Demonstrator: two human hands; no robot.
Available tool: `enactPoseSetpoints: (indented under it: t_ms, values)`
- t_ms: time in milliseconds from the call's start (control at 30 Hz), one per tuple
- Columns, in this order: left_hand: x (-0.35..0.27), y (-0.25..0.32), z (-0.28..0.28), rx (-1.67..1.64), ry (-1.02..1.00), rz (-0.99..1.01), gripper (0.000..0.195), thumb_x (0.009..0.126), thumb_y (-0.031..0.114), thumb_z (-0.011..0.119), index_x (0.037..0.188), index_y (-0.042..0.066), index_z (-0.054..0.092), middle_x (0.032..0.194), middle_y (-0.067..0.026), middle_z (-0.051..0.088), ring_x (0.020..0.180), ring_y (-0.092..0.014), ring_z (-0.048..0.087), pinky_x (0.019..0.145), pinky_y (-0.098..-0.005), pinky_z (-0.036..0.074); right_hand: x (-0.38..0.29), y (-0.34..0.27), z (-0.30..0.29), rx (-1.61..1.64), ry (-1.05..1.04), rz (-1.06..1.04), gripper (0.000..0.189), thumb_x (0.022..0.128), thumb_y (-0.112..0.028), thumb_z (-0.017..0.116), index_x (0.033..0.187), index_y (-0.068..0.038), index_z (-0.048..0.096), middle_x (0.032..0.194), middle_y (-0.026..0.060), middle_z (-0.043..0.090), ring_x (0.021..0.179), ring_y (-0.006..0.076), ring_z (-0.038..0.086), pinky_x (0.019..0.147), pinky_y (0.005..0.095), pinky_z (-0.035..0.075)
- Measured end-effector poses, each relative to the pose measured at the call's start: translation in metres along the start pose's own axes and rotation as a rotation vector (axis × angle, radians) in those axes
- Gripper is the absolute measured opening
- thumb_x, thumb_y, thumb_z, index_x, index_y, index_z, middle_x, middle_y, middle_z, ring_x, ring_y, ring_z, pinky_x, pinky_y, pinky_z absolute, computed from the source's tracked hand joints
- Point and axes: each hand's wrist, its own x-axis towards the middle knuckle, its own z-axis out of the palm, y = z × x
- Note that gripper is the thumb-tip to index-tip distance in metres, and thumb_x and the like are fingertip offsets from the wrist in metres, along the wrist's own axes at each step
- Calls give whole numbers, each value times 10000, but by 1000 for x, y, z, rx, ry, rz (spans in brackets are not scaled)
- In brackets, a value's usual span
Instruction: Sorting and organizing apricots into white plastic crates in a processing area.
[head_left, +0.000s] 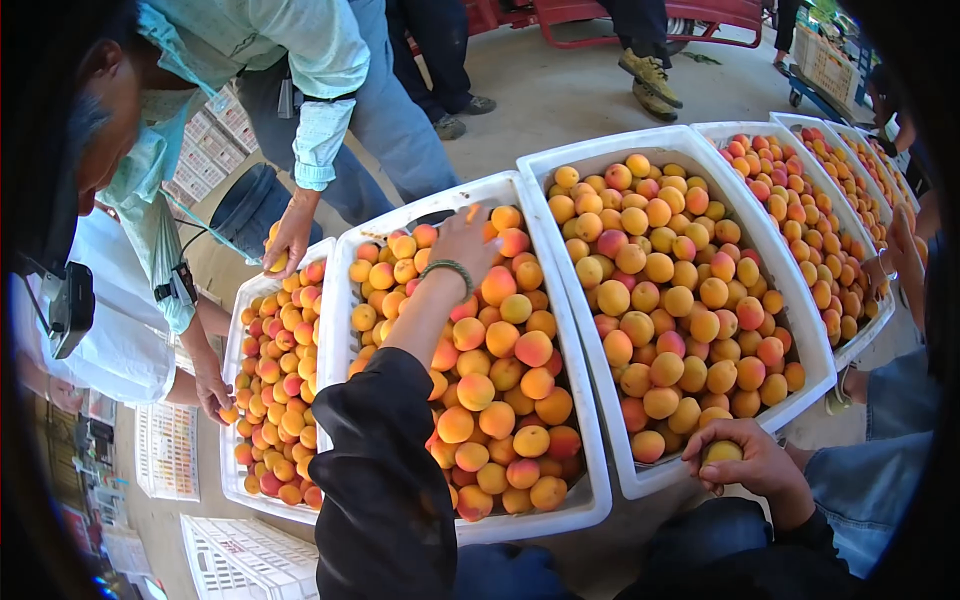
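Note:
My left arm, in a black sleeve, stretches across a white plastic crate (594, 480) full of orange-red apricots (475, 391). With a braided bracelet (453, 267) at its wrist, my left hand (463, 244) is palm down over the fruit near the crate's far end. Its palm side is hidden, so whether it grips an apricot is unclear. Low at the right, my right hand (754, 459) holds a yellowish apricot (722, 452) between thumb and fingers. That hand is beside the near edge of a second white crate (637, 480), also loaded with apricots (679, 300).
At the left a co-worker (315, 45) bends over another apricot crate (247, 491), one hand (291, 232) holding fruit. A dark bucket (251, 199) stands behind it. White baskets (166, 450) lie on the floor. More filled crates (862, 341) line the right, with other people's hands there.

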Motion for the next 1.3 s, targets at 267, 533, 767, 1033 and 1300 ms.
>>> enactPoseSetpoints:
  t_ms: [267,533,767,1033,1300]
  values:
    - [0,11,15,98,-116,62,679,921,554,365,1454,148,254,1503,-123,248,1395,-313,211,1090,-497,241,-2,2,3,13,46,-39,279,801,-105,702,1042,-2,607,851,65,608,644,92,593,557,206,508]
    - [37,28,25,118,-198,68,823,909,645,268,1482,67,143,1551,-123,113,1430,-257,127,1130,-462,177,-4,3,2,7,32,-28,304,798,-121,711,1052,4,601,860,71,620,627,95,590,554,208,503]
    - [68,0,23,-28,1,78,683,938,501,350,1453,67,235,1491,-144,286,1371,-286,285,1099,-430,274,-6,6,-7,32,4,-100,307,786,-120,698,1039,22,595,866,82,626,639,120,606,597,241,515]
    - [62,25,18,-40,-250,37,555,951,303,430,1440,89,281,1394,-222,406,1252,-351,442,1053,-395,352,-4,12,-11,112,-8,-141,310,787,-130,699,1031,30,597,859,94,625,664,133,619,605,242,519]
    - [26,16,22,201,229,276,596,891,340,534,1389,69,350,1356,-189,454,1235,-332,461,1040,-388,366,2,15,-11,161,-58,-216,319,783,-149,709,1014,38,593,861,111,626,673,151,624,602,264,533]
